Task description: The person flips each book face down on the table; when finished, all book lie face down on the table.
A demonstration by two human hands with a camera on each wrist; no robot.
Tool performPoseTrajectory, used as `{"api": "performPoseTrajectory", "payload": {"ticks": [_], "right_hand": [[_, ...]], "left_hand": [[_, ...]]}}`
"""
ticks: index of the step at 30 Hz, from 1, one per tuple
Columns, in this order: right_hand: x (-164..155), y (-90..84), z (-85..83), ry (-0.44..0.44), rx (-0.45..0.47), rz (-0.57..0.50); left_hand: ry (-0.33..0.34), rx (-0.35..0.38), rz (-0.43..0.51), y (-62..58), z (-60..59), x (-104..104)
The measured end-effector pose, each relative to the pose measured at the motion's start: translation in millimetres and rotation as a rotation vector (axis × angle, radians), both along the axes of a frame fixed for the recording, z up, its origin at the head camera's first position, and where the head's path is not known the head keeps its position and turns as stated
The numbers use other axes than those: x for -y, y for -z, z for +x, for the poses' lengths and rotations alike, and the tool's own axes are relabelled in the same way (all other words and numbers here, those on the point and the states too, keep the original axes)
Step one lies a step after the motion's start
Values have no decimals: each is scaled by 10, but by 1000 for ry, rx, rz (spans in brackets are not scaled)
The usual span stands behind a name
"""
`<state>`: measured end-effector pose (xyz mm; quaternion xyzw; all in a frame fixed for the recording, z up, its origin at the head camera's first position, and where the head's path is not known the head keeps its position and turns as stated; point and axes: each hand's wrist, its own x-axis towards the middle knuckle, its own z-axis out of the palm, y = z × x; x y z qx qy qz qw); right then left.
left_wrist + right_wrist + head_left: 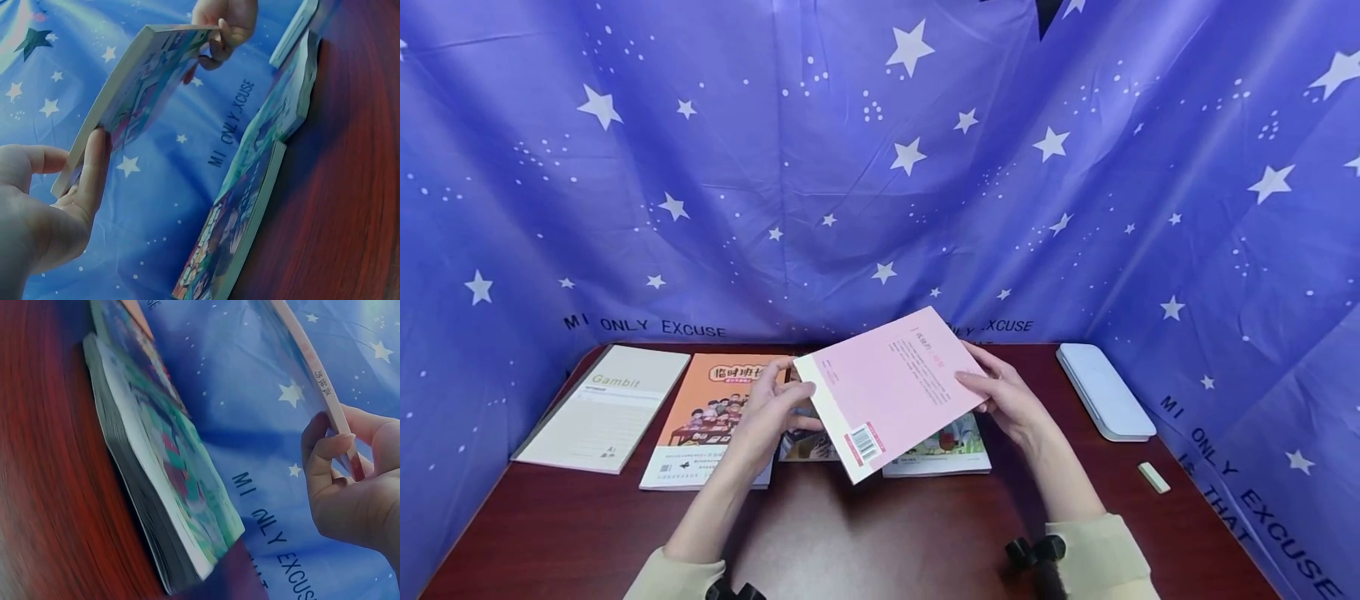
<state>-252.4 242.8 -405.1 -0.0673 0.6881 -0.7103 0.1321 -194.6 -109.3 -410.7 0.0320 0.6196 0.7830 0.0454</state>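
Note:
A pink book (887, 392) is held tilted above the table, its back cover with a barcode facing the head camera. My left hand (769, 412) pinches its left edge, thumb on the pink cover and fingers beneath. At the opposite edge my right hand (1003, 392) grips it between thumb and curled fingers, which the right wrist view shows around the spine end. In the left wrist view the colourful underside of the book (147, 87) is visible. Below it, a book with a green picture cover (951, 446) and a darker picture book (808, 446) lie on the table, partly hidden.
An orange book (715, 417) and a pale Gambit notebook (610, 408) lie on the left of the dark red table (865, 542). On the right are a white case (1105, 392) and a small pale eraser-like block (1153, 477). A starry blue curtain (850, 167) surrounds the table.

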Motion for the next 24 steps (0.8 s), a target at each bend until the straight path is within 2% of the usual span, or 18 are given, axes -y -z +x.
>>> {"api": "performPoseTrajectory", "payload": {"ticks": [7,14,24], "right_hand": [[-128,-34,-80,-13,3,31],[-233,-52,-165,60,34,15],[-377,-34,-267,123,43,7]], "left_hand": [[31,19,-11,-20,46,-107],[111,23,-5,-32,64,-264],[192,25,8,27,124,-491]]}}
